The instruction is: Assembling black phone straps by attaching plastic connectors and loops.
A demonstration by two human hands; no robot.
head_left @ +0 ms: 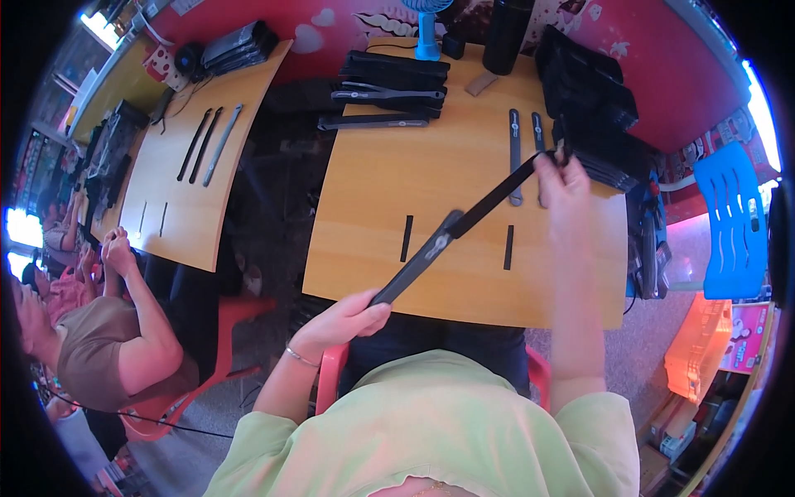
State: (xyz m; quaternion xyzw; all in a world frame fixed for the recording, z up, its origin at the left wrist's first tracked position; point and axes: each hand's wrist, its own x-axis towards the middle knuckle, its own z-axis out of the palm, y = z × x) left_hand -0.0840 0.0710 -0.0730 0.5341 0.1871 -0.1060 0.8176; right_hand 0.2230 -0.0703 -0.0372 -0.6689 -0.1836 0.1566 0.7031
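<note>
A dark grey strap [421,261] with a small pale print stretches slantwise across the near part of the table. My left hand [338,325] is closed around its lower end, close to the table's front edge. From the strap's upper end runs a narrower black band [494,197], drawn taut up to the right. My right hand [565,180] pinches the far end of that band, where a small piece shows between the fingers, too small to make out. Two more grey straps, one of them a flat strap [515,157], lie by my right hand, which partly covers the other.
Two black strips, a left strip [407,238] and a right strip [508,247], mark the wooden table [356,190]. Stacks of straps [389,87] and black pieces [588,83] stand at the back, near a blue fan [427,37] and black cylinder [507,37]. Someone [124,340] works at the left table.
</note>
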